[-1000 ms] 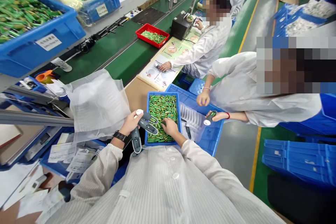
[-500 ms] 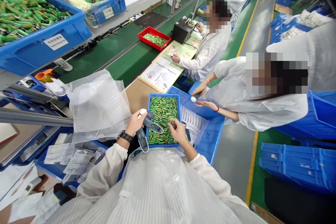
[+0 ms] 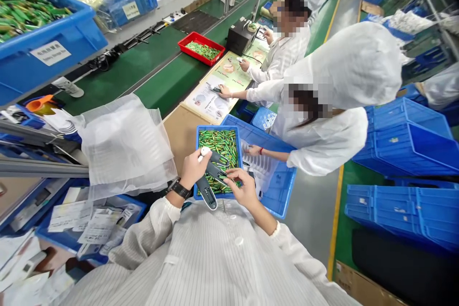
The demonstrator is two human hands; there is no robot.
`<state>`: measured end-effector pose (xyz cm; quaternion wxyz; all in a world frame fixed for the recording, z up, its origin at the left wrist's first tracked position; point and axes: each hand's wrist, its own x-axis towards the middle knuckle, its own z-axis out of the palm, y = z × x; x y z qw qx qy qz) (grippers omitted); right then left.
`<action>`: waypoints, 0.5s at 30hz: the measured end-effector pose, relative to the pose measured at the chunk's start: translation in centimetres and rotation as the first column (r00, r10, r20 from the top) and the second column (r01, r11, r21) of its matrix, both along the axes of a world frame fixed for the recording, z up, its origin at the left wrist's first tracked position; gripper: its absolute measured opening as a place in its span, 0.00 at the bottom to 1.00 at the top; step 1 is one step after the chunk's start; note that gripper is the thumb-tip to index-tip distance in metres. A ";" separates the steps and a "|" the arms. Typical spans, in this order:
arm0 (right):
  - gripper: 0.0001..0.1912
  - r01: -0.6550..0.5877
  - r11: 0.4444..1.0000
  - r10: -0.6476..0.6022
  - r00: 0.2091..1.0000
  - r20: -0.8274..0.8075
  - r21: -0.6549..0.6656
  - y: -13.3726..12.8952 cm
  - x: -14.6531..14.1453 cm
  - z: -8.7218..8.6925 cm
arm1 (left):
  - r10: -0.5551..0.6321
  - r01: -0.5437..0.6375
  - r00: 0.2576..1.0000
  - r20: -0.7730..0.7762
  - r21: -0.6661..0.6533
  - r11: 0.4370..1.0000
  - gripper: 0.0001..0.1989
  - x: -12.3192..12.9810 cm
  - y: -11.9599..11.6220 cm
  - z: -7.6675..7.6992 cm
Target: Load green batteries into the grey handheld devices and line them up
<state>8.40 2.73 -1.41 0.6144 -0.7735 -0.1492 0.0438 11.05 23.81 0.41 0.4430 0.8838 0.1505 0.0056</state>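
Factory line: green conveyor runs far along the left, gray aisle with a yellow edge line on the right. Near: left hand closed around 3 gray devices, fanned out, white rounded end up by the thumb. Devices sit over the near-left part of the blue bin, lowest one angled across its near-left edge. Right hand at the middle device, thumb and index close together at its tip, other fingers loosely bent; can't tell if a cylinder is pinched. Bin full of green cylinders. Bin's right edge is tight to the big blue tote; white molded tray inside, 1 co-worker's hand reaching in. Left of bin: translucent sheets, with a strip of brown board showing between. Farther: printed mats, 1 co-worker's hand on a dark item, then red tray left, black box right. Aisle gives floor room right of tote.
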 end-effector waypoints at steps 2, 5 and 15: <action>0.07 0.003 1.000 -0.002 0.999 -0.044 0.011 -0.2 -0.3 0.1 | 0.020 -0.021 0.999 0.037 0.029 0.999 0.21 -0.1 -0.1 0.3; 0.07 0.015 1.000 -0.015 0.997 -0.077 0.001 -0.5 0.2 1.0 | 0.002 -0.005 0.998 0.060 0.056 0.998 0.21 -0.2 0.0 0.8; 0.09 -0.417 0.879 0.435 0.900 0.033 -0.231 -0.8 2.9 4.0 | -0.206 0.205 0.977 -0.052 -0.015 0.979 0.21 -0.6 -1.0 0.3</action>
